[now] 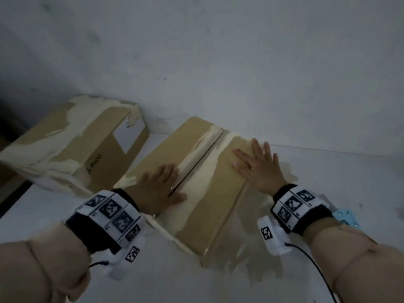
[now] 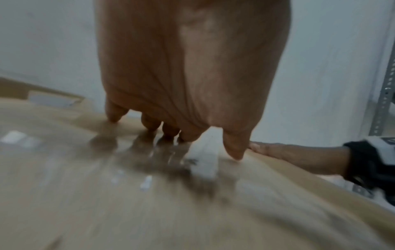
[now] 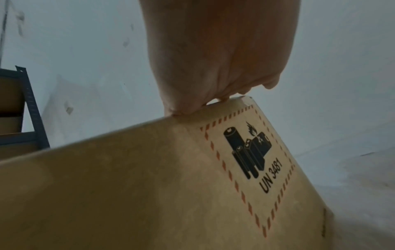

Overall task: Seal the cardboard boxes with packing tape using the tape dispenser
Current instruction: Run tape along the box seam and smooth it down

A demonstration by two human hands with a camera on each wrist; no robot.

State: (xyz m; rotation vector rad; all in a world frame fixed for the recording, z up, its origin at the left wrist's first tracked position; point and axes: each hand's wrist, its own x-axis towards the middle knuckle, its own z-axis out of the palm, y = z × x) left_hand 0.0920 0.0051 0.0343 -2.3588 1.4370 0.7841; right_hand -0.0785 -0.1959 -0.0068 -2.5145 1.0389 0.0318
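Both wrist bands lie nearest; we note the left hand (image 1: pixel 159 182) and right hand (image 1: pixel 260 165) pressing flat, grasping nothing, on the centre box (image 1: pixel 207 215), whose seam (image 1: pixel 196 167) may spring apart once released; a possible dispenser (image 1: pixel 345 217) lies at four o'clock.

Storeroom or packing area, probably in a warehouse. Evidence: bare white wall (image 1: pixel 218 51); white worktable (image 1: pixel 328 171); taped cardboard boxes (image 1: pixel 72 145), one bearing a UN 3481 battery label (image 3: pixel 252 162); slotted-angle metal shelving (image 3: pixel 32 108) holding further cartons.
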